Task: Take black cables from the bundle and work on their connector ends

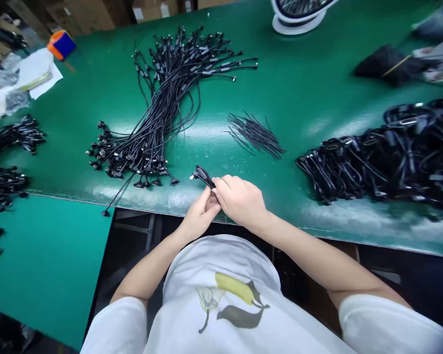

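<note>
Near the table's front edge, a short black cable [203, 175] is bundled into a small loop, its metal plug showing at the left end. My left hand [200, 212] is closed on the lower part of this cable. From the right, my right hand [240, 199] pinches the same bundle, its fingers meeting those of the left. The held part of the cable is hidden by the fingers. Just beyond my hands lies a loose pile of thin black twist ties [256, 134]. A large spread of black cables [166, 101] with plugs at both ends lies ahead to the left.
Bundled black cables [376, 157] form a long heap on the right of the green table [310, 105]. More cables [11, 142] lie at far left. A black pouch-like item [380, 66], a round white stand [299, 24] and an orange-and-blue object [61, 45] are farther back.
</note>
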Tool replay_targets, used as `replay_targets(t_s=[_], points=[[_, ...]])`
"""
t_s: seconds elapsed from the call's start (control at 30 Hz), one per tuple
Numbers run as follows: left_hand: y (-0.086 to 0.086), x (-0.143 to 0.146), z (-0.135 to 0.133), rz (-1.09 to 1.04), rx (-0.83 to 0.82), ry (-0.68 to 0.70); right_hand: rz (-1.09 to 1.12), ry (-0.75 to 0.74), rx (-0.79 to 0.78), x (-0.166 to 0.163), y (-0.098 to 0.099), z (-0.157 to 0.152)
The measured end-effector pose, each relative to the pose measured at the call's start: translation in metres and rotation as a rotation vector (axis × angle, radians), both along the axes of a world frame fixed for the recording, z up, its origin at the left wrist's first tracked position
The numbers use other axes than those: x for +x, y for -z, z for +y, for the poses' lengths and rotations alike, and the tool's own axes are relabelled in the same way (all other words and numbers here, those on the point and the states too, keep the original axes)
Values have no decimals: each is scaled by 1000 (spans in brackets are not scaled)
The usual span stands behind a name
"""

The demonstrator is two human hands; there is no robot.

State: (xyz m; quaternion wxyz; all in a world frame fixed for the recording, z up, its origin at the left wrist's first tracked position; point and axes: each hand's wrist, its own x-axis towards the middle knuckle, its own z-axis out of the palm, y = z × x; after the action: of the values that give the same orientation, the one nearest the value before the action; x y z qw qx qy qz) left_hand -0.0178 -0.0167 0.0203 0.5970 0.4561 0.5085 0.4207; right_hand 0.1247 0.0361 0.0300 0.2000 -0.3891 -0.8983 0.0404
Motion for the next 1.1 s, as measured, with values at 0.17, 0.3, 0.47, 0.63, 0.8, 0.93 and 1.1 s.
replay_targets(t_s=[0.17,0.3,0.47,0.63,0.8,0.93,1.1], points=[[-8,6,3,-35,25,32,12,41,-44,-4,19,-5],[-9,-5,11,65,81,53,9,68,-60,8,27,-1],[-14,-28,27,146,224,-110,-49,68,-44,22,26,2],[-21,-34,34,248,243,79,18,8,-146,33,24,2],[-12,-22,36,406,147,114,-70,41,-133,55,16,3],[3,1,43,764,165,134,-144,47,-57,77,19,-5],[6,22,48,529,270,235,-103,253,53,140,-8,4]])
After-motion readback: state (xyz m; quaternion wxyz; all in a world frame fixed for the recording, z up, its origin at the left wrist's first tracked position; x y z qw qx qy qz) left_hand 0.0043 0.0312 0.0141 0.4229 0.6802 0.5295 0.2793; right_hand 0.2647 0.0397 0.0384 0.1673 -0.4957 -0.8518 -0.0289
